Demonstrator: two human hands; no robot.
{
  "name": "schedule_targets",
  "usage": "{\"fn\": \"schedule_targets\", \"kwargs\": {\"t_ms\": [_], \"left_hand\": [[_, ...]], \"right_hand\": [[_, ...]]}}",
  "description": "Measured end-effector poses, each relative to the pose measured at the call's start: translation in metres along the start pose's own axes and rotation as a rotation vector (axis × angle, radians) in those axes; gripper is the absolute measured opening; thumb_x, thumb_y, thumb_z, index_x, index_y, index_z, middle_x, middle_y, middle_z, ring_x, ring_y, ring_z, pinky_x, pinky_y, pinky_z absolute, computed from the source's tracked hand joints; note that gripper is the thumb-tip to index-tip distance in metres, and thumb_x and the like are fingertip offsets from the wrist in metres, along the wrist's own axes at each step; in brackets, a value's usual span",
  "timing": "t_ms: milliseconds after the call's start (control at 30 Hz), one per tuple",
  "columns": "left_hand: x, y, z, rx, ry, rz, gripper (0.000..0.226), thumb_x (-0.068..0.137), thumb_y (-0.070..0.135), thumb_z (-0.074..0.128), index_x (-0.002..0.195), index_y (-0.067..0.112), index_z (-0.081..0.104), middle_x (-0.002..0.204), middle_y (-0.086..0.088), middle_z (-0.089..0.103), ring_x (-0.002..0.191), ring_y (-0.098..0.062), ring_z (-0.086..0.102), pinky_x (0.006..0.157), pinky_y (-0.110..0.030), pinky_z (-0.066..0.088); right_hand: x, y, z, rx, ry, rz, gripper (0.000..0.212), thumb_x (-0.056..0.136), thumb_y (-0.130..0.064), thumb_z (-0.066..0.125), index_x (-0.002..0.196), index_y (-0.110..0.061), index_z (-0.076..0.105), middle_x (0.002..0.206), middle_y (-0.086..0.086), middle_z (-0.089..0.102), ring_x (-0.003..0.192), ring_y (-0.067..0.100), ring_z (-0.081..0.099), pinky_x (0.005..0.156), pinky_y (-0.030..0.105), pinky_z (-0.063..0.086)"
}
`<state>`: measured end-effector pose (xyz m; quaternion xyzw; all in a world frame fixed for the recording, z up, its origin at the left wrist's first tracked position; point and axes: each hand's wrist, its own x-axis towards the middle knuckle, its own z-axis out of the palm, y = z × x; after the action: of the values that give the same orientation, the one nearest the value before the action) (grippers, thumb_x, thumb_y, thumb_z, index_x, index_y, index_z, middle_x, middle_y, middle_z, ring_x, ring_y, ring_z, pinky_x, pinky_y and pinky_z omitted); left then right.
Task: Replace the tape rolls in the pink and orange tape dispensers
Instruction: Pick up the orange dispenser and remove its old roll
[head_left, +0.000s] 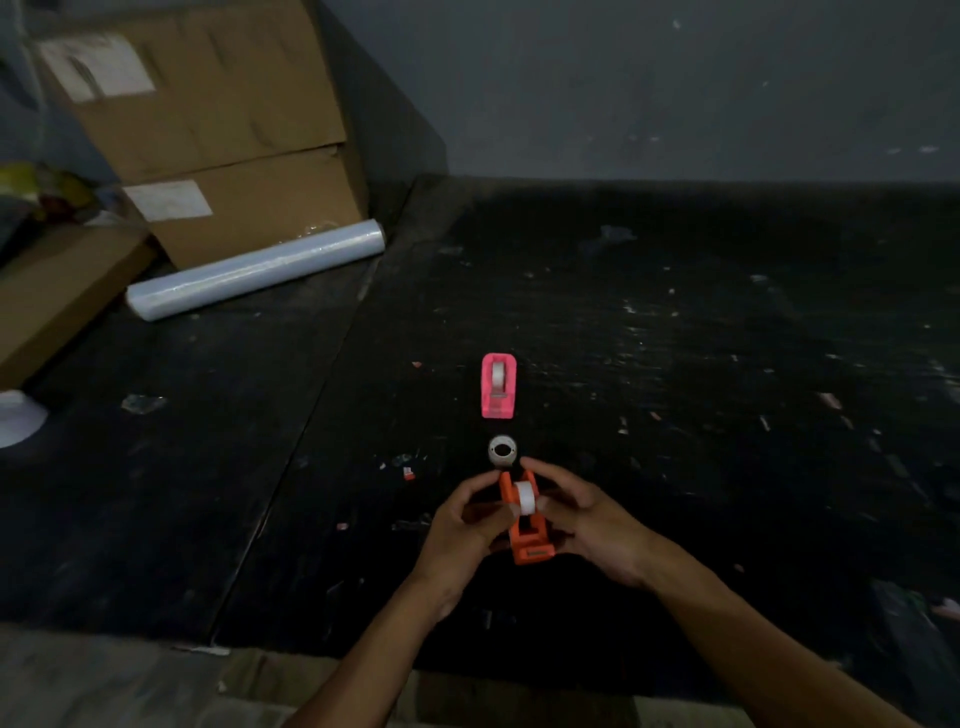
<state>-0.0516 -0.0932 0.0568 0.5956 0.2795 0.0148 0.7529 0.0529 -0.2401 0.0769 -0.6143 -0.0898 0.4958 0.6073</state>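
Observation:
An orange tape dispenser (527, 540) sits low in the middle of the black mat, cutter end towards me. A white tape roll (525, 498) stands in its cradle. My left hand (467, 525) grips the dispenser's left side, thumb against the roll. My right hand (582, 512) holds the right side, fingertips touching the roll. Just beyond lies a loose, nearly bare tape roll (502, 450) on its side. Farther back stands the pink tape dispenser (498, 393) with a white roll inside it.
A black mat (675, 364) littered with small scraps covers the floor. A roll of clear stretch film (254, 269) lies at the left, in front of stacked cardboard boxes (218, 119). A grey wall runs behind.

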Motion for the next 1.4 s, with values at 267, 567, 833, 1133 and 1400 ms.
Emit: {"fn": "schedule_targets", "kwargs": {"t_ms": [267,567,833,1133,1400], "left_hand": [[-0.002,-0.004,-0.013,-0.003,0.138,-0.076,0.04,0.083,0.008,0.073,0.115,0.029,0.062,0.112,-0.009,0.071,0.1,-0.026,0.072,0.087,-0.044,0.06],[0.003,-0.002,-0.063,0.877,0.193,0.093,0.048,0.083,0.021,0.069,0.127,0.033,0.056,0.114,-0.01,0.063,0.101,-0.022,0.066,0.088,-0.029,0.054],[0.006,0.003,-0.07,1.002,0.155,0.016,0.056,0.087,0.03,0.067,0.14,0.027,0.049,0.131,-0.014,0.05,0.119,-0.028,0.056,0.106,-0.032,0.044],[-0.003,0.018,-0.025,0.583,0.032,0.123,0.032,0.088,0.03,0.07,0.12,0.032,0.066,0.113,0.006,0.07,0.102,0.002,0.064,0.085,-0.009,0.045],[-0.001,0.009,-0.005,0.331,0.053,0.061,0.024,0.086,0.02,0.073,0.109,0.025,0.07,0.11,0.002,0.073,0.104,-0.012,0.069,0.098,-0.035,0.054]], "right_hand": [[0.004,0.008,0.0,0.033,0.109,-0.01,0.043,0.097,-0.014,0.052,0.134,-0.037,0.049,0.13,0.009,0.056,0.11,0.028,0.066,0.091,0.054,0.055],[0.01,0.004,-0.007,0.092,0.178,0.045,0.049,0.098,-0.01,0.05,0.134,-0.042,0.048,0.13,0.007,0.05,0.112,0.029,0.062,0.088,0.052,0.057],[0.01,0.011,-0.006,0.029,0.194,0.042,0.047,0.098,-0.01,0.05,0.137,-0.035,0.047,0.124,0.008,0.056,0.108,0.027,0.065,0.088,0.052,0.057],[0.005,0.016,0.006,0.084,0.094,0.037,0.038,0.093,-0.014,0.061,0.128,-0.026,0.055,0.127,0.012,0.06,0.106,0.031,0.068,0.083,0.05,0.059],[0.001,0.016,0.009,0.098,0.105,0.025,0.036,0.094,-0.011,0.058,0.127,-0.023,0.053,0.125,0.011,0.061,0.105,0.028,0.068,0.078,0.044,0.061]]}}
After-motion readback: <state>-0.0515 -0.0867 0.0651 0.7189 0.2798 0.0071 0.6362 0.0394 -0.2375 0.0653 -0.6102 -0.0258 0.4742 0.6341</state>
